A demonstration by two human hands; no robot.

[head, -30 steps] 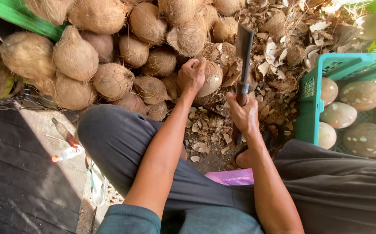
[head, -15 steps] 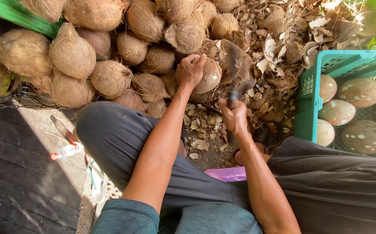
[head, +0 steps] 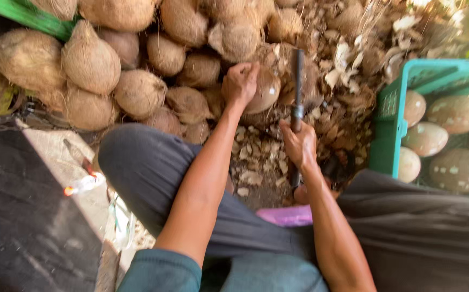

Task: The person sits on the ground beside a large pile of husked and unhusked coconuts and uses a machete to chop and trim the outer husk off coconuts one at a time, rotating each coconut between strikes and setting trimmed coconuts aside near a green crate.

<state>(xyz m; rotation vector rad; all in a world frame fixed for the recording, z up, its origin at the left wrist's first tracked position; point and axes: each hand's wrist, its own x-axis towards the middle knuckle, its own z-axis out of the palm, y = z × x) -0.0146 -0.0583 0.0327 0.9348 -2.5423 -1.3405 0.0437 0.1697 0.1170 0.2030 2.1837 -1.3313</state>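
Left hand (head: 240,82) fingers curled over a partly husked coconut (head: 264,89), pinning it on the husk litter (head: 256,162) at the foot of the coconut pile (head: 137,65). Right hand (head: 299,145) fisted around the blade (head: 297,81) handle, blade upright just right of the coconut; contact probably, blur hides it. Green crate (head: 388,130) of peeled nuts to the right. Plastic bottle (head: 83,184) lies left of the knee.

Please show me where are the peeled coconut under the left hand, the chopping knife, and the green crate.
Peeled coconut (head: 266,89): head view, smooth brown shell.
Chopping knife (head: 297,81): head view, dark blade's middle.
Green crate (head: 390,130): head view, left wall.
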